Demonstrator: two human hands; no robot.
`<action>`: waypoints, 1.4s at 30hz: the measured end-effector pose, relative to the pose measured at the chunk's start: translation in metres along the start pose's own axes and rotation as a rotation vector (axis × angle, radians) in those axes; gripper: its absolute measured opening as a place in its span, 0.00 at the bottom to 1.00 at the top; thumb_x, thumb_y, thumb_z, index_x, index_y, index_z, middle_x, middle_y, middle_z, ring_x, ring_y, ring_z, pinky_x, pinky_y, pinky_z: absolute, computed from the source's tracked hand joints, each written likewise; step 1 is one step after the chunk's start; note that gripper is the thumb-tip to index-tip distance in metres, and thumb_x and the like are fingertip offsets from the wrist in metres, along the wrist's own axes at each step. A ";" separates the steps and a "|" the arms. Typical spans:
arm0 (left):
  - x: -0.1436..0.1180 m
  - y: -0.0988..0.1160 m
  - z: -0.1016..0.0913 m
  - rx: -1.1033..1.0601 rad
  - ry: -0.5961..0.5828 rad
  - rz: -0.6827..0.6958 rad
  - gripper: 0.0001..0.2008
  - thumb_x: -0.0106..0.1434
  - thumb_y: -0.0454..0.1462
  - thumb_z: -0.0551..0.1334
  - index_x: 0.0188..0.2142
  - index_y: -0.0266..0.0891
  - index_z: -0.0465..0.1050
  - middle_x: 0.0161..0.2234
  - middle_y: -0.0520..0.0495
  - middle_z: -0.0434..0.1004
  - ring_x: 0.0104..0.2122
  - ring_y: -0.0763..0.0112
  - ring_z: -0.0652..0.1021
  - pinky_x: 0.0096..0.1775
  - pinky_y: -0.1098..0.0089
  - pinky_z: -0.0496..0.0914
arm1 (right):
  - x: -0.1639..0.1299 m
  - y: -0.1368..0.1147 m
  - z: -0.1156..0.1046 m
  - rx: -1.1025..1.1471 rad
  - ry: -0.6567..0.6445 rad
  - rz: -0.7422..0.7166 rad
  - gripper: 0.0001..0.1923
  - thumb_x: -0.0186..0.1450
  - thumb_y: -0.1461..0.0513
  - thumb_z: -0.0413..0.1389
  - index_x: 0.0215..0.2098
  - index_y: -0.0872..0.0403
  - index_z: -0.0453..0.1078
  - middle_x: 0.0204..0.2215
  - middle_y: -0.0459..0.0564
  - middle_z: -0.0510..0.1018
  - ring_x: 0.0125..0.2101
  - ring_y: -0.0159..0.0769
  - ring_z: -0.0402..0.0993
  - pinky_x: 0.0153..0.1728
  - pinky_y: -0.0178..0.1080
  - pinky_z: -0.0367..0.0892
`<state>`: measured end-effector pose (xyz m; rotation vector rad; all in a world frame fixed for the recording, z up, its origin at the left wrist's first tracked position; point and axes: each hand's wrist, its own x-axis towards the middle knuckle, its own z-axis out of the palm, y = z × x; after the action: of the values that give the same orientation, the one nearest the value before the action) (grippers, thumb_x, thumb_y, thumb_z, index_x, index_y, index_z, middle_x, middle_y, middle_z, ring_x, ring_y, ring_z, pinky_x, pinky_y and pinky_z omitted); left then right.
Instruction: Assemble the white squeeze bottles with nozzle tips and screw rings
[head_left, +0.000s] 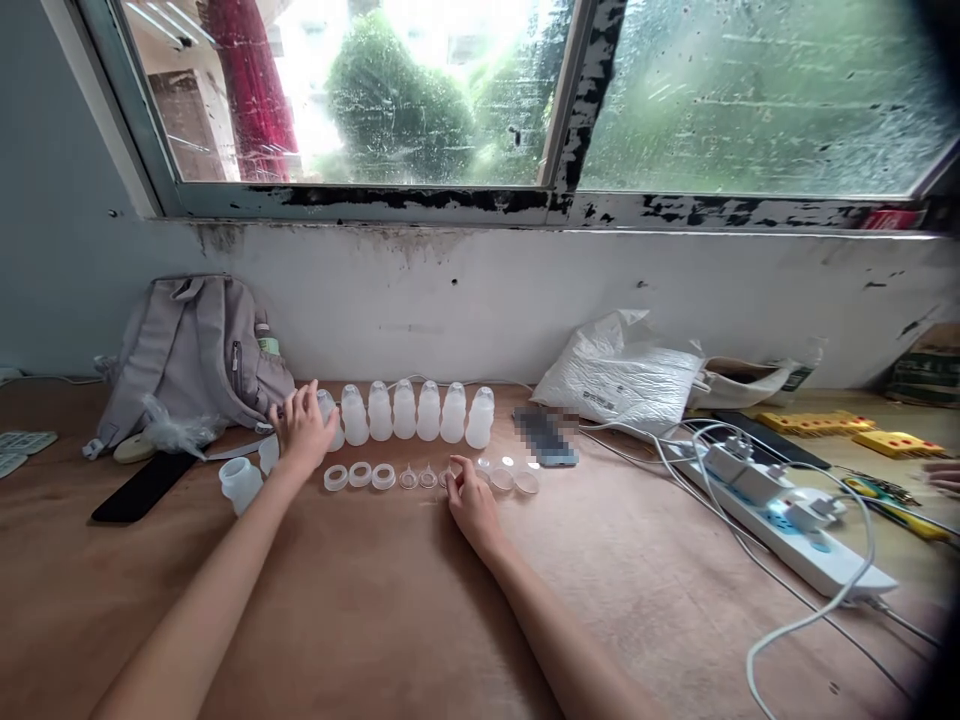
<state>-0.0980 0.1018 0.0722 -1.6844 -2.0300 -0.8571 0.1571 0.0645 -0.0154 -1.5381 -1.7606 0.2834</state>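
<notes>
A: Item: bottles (pixel 416 411), translucent plastic, one row by the wall, upright. Location of hands?

B: Left hand (pixel 302 428), fingers curled round the leftmost bottle (pixel 327 412). Right hand (pixel 471 500) pinches a small clear piece among the nipples (pixel 427 478), between rings (pixel 360 475) and caps (pixel 514 478).

A: Handling?

B: Likely light, smooth, tippable; grasp mid-body. Small parts soft, slippery; take by the rim.

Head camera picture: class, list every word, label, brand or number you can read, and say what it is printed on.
No text can be read.
White plastic bag: dark print, too small to read.
Cardboard box: markings too blurred.
Phone: screen blurred out.
Bottles: no labels visible.
</notes>
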 end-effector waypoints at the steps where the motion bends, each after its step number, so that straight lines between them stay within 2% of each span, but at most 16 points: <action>1: 0.011 -0.006 -0.001 0.017 -0.063 -0.027 0.27 0.58 0.44 0.50 0.54 0.32 0.55 0.49 0.33 0.65 0.52 0.51 0.61 0.52 0.48 0.45 | 0.000 0.000 0.000 0.000 -0.002 -0.001 0.15 0.61 0.63 0.43 0.46 0.54 0.60 0.26 0.47 0.75 0.27 0.35 0.72 0.28 0.33 0.61; 4: 0.031 -0.016 -0.001 0.054 -0.226 -0.055 0.25 0.55 0.48 0.52 0.47 0.34 0.65 0.38 0.35 0.74 0.45 0.51 0.69 0.51 0.47 0.45 | 0.000 0.000 0.000 0.001 -0.006 0.002 0.16 0.61 0.63 0.43 0.47 0.54 0.59 0.26 0.47 0.75 0.27 0.35 0.72 0.28 0.33 0.61; 6: 0.034 -0.018 -0.003 0.050 -0.254 -0.042 0.23 0.54 0.50 0.52 0.41 0.37 0.69 0.34 0.38 0.76 0.41 0.53 0.71 0.51 0.47 0.45 | -0.001 0.000 0.000 0.006 -0.006 -0.001 0.16 0.61 0.62 0.42 0.47 0.54 0.59 0.26 0.47 0.75 0.26 0.35 0.71 0.28 0.33 0.61; 9: 0.028 -0.013 -0.014 0.025 -0.165 -0.001 0.20 0.54 0.50 0.54 0.39 0.39 0.71 0.33 0.41 0.76 0.41 0.55 0.71 0.52 0.48 0.43 | -0.001 0.000 -0.001 0.018 0.000 -0.009 0.16 0.61 0.62 0.42 0.47 0.54 0.59 0.26 0.47 0.74 0.26 0.35 0.71 0.28 0.34 0.61; 12: 0.018 -0.001 -0.037 -0.006 0.025 0.054 0.17 0.55 0.48 0.54 0.38 0.41 0.70 0.34 0.44 0.75 0.42 0.57 0.70 0.53 0.50 0.42 | -0.001 -0.001 -0.002 0.033 0.014 -0.005 0.16 0.61 0.62 0.42 0.47 0.55 0.59 0.25 0.47 0.73 0.25 0.35 0.71 0.28 0.34 0.62; 15: 0.000 0.017 -0.060 -0.112 0.197 0.117 0.18 0.57 0.46 0.53 0.43 0.40 0.67 0.37 0.45 0.73 0.43 0.60 0.70 0.53 0.55 0.47 | -0.001 -0.002 -0.003 0.072 0.049 -0.008 0.16 0.61 0.62 0.42 0.47 0.56 0.59 0.23 0.46 0.72 0.24 0.34 0.70 0.28 0.34 0.62; 17: -0.021 0.031 -0.065 -0.272 0.222 0.139 0.19 0.58 0.45 0.52 0.46 0.39 0.64 0.39 0.44 0.71 0.42 0.61 0.69 0.50 0.61 0.56 | -0.001 -0.003 -0.004 0.115 0.077 -0.024 0.16 0.62 0.62 0.42 0.46 0.57 0.59 0.23 0.46 0.72 0.24 0.34 0.70 0.27 0.34 0.62; 20: -0.063 0.053 -0.053 -0.548 0.167 0.168 0.18 0.59 0.41 0.48 0.47 0.38 0.60 0.40 0.44 0.68 0.39 0.65 0.70 0.42 0.66 0.64 | -0.005 -0.007 -0.009 0.184 0.105 -0.062 0.15 0.62 0.61 0.41 0.44 0.58 0.61 0.21 0.46 0.71 0.22 0.33 0.68 0.26 0.33 0.62; 23: -0.103 0.069 -0.029 -0.685 0.071 0.293 0.17 0.58 0.39 0.48 0.47 0.38 0.58 0.41 0.43 0.67 0.41 0.64 0.70 0.43 0.65 0.65 | -0.010 -0.014 -0.015 0.272 0.133 -0.120 0.13 0.63 0.60 0.41 0.41 0.57 0.62 0.25 0.48 0.72 0.24 0.32 0.68 0.28 0.33 0.63; 26: -0.123 0.078 -0.012 -0.774 -0.074 0.384 0.18 0.58 0.37 0.48 0.48 0.39 0.57 0.43 0.42 0.66 0.44 0.63 0.69 0.46 0.61 0.63 | -0.017 -0.023 -0.023 0.371 0.148 -0.175 0.13 0.64 0.60 0.41 0.41 0.55 0.63 0.29 0.50 0.73 0.27 0.33 0.70 0.31 0.34 0.64; 29: -0.128 0.081 -0.002 -0.900 -0.193 0.279 0.19 0.59 0.37 0.51 0.50 0.40 0.54 0.47 0.41 0.63 0.47 0.62 0.67 0.47 0.59 0.62 | -0.023 -0.031 -0.029 0.483 0.103 -0.223 0.14 0.65 0.60 0.41 0.46 0.54 0.62 0.31 0.50 0.74 0.31 0.35 0.71 0.34 0.36 0.65; 32: -0.130 0.082 0.005 -1.048 -0.401 0.153 0.26 0.54 0.39 0.59 0.51 0.40 0.52 0.46 0.41 0.66 0.43 0.60 0.70 0.42 0.62 0.66 | -0.026 -0.041 -0.034 0.583 0.032 -0.264 0.17 0.63 0.59 0.46 0.49 0.52 0.61 0.41 0.52 0.72 0.41 0.39 0.68 0.42 0.40 0.64; 35: -0.133 0.085 0.009 -1.179 -0.610 0.082 0.25 0.51 0.39 0.61 0.47 0.39 0.57 0.37 0.45 0.71 0.34 0.63 0.73 0.34 0.66 0.68 | -0.026 -0.048 -0.034 0.702 -0.048 -0.145 0.20 0.59 0.57 0.52 0.50 0.51 0.62 0.44 0.51 0.71 0.44 0.41 0.67 0.45 0.42 0.62; 39: -0.136 0.091 0.003 -1.444 -0.829 -0.075 0.22 0.50 0.36 0.61 0.45 0.38 0.59 0.30 0.49 0.70 0.29 0.68 0.73 0.30 0.69 0.67 | -0.020 -0.051 -0.031 1.032 -0.183 0.116 0.19 0.56 0.56 0.55 0.45 0.52 0.65 0.38 0.50 0.74 0.39 0.40 0.69 0.39 0.40 0.64; 42: -0.134 0.094 -0.004 -1.579 -0.973 -0.216 0.18 0.48 0.34 0.61 0.39 0.36 0.61 0.24 0.52 0.68 0.22 0.72 0.71 0.25 0.71 0.65 | -0.017 -0.049 -0.030 1.206 -0.202 0.248 0.17 0.54 0.57 0.58 0.41 0.53 0.67 0.34 0.49 0.75 0.36 0.38 0.69 0.36 0.38 0.63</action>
<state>0.0223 0.0085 0.0118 -3.1150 -2.0400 -2.5202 0.1400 0.0272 0.0288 -0.8042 -1.0875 1.3635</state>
